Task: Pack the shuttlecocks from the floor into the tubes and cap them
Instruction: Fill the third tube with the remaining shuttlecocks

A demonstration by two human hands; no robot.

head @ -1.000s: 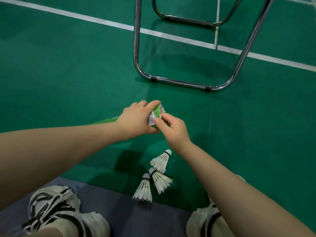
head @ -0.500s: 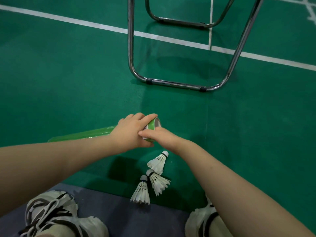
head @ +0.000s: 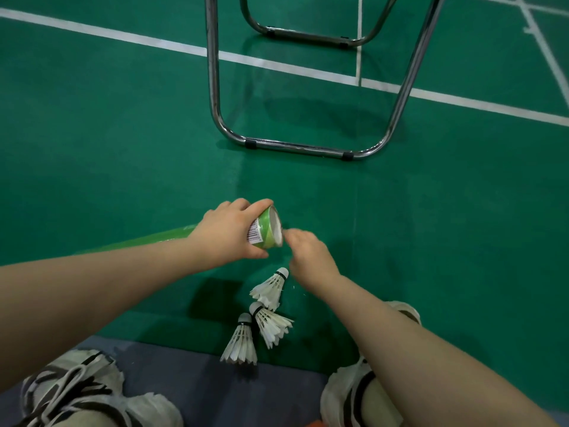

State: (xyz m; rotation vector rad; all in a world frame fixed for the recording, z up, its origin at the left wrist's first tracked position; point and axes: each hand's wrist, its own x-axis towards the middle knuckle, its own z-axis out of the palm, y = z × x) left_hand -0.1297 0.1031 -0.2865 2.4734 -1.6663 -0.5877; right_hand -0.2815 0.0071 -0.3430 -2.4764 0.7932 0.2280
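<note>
Half a second ago the right hand [head: 308, 260] had its fingertips at the mouth of the green tube [head: 264, 229]; now it has drawn back and sits just beside the rim, apart from it, fingers loosely curled with nothing visible in them. The tube has tipped up slightly, its open mouth facing right. The left hand [head: 228, 235] still wraps fingers and thumb around the tube near the barcode label, holding it above the green floor [head: 123, 134]. Three shuttlecocks [head: 271, 286] lie unmoved on the floor below the hands, close together, near the grey mat [head: 200, 374]
</note>
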